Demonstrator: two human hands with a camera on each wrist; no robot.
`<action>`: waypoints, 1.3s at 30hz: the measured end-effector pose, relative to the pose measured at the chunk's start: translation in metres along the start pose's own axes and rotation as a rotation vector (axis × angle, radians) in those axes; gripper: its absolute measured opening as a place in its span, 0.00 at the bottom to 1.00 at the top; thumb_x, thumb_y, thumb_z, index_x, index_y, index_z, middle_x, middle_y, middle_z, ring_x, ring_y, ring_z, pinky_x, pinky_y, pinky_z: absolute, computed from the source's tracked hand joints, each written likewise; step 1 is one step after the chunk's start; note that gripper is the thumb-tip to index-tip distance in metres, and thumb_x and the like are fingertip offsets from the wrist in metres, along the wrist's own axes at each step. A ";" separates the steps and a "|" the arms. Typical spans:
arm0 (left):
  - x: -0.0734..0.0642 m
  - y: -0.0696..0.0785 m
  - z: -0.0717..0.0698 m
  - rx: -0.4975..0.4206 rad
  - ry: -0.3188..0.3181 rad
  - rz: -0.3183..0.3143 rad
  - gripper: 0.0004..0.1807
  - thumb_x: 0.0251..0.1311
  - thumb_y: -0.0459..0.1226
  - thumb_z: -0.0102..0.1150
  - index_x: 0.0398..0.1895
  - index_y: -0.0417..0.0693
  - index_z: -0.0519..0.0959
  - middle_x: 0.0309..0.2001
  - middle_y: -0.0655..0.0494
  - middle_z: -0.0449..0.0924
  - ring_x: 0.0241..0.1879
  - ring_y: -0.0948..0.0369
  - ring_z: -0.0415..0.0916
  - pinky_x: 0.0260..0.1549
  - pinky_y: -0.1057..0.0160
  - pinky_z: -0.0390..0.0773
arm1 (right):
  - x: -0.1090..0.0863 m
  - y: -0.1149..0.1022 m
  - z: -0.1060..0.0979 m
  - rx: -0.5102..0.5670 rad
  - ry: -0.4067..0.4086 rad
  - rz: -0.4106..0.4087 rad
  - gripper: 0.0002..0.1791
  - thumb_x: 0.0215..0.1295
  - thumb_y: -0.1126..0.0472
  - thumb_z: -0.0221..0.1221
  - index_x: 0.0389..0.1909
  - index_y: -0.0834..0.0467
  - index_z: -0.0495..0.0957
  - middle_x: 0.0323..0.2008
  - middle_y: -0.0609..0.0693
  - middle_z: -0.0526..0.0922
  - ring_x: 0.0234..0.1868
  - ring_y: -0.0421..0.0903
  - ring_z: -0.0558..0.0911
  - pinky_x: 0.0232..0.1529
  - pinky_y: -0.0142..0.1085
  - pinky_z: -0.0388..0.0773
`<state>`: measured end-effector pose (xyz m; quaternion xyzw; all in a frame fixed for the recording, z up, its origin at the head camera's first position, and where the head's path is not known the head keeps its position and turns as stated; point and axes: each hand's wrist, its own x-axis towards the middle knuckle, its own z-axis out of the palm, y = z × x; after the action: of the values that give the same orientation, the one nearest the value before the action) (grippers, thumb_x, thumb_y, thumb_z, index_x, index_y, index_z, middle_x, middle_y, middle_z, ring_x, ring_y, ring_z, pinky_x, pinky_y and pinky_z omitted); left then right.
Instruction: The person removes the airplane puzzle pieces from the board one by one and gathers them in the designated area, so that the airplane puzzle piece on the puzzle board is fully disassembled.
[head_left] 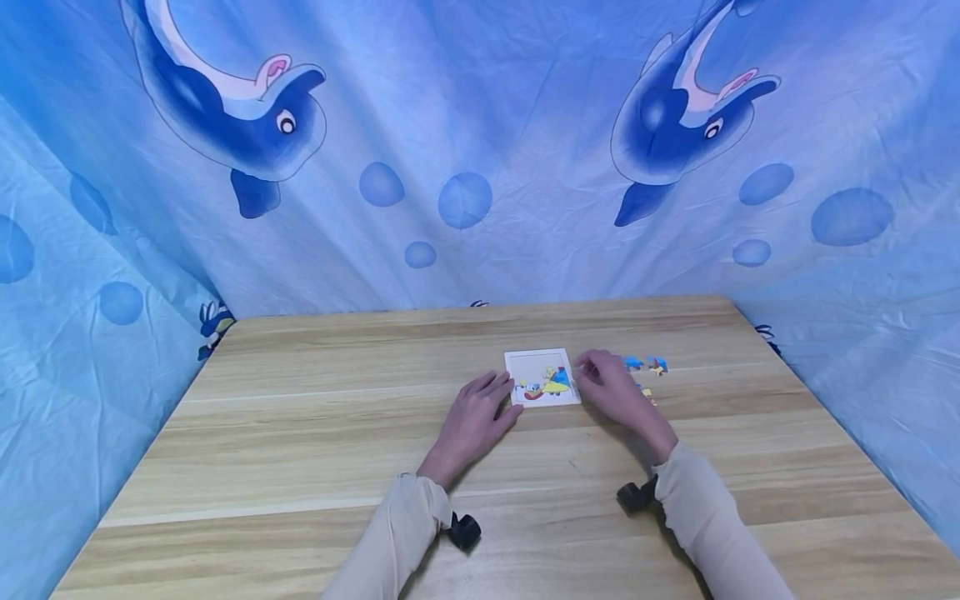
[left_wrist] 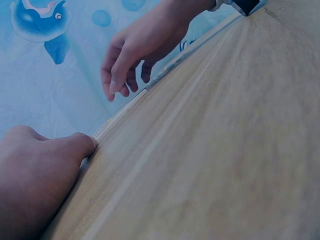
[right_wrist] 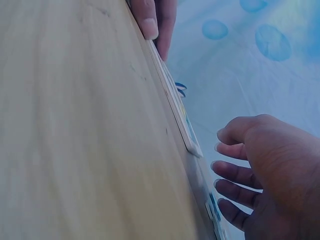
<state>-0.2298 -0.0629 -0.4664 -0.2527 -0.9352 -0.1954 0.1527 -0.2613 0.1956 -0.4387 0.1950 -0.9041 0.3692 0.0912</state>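
A square white jigsaw puzzle board (head_left: 528, 361) lies on the table, its lower part filled with pieces that form a colourful cartoon picture. My left hand (head_left: 474, 418) rests at its left side, the fingertips on the left edge and the thumb by the near left corner. Beside the right edge is my right hand (head_left: 609, 390), its fingers loosely bent. From the right wrist, that hand (right_wrist: 272, 170) shows thumb and index finger close together, raised over the table, with no piece visible between them. Loose puzzle pieces (head_left: 657, 365) lie just beyond it, partly hidden by the hand.
The wooden table (head_left: 300, 450) reaches back to a blue curtain (head_left: 525, 250) printed with dolphins and bubbles. Black wrist cameras sit at both cuffs, the left camera (head_left: 464, 532) and the right camera (head_left: 636, 497) close over the tabletop.
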 end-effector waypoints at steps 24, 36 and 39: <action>0.000 0.000 -0.001 0.011 0.003 0.017 0.27 0.67 0.52 0.52 0.62 0.45 0.75 0.64 0.51 0.72 0.66 0.53 0.65 0.64 0.52 0.65 | 0.011 -0.012 0.022 -0.110 -0.040 0.005 0.14 0.64 0.60 0.60 0.48 0.60 0.79 0.43 0.56 0.76 0.47 0.54 0.70 0.46 0.48 0.70; 0.000 -0.001 0.001 0.012 0.021 0.027 0.27 0.66 0.52 0.53 0.61 0.45 0.76 0.62 0.50 0.74 0.65 0.52 0.67 0.63 0.50 0.67 | 0.012 -0.013 0.028 -0.198 -0.018 -0.004 0.12 0.62 0.59 0.61 0.44 0.60 0.80 0.45 0.58 0.75 0.47 0.57 0.70 0.47 0.49 0.69; 0.000 -0.001 0.002 0.012 0.018 0.025 0.27 0.66 0.52 0.53 0.61 0.45 0.76 0.63 0.50 0.74 0.65 0.52 0.66 0.63 0.51 0.67 | 0.013 -0.012 0.029 -0.204 -0.011 -0.010 0.12 0.61 0.60 0.62 0.43 0.60 0.80 0.44 0.58 0.75 0.45 0.56 0.70 0.45 0.48 0.68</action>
<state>-0.2308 -0.0633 -0.4682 -0.2618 -0.9317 -0.1903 0.1649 -0.2682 0.1638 -0.4477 0.1911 -0.9364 0.2740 0.1075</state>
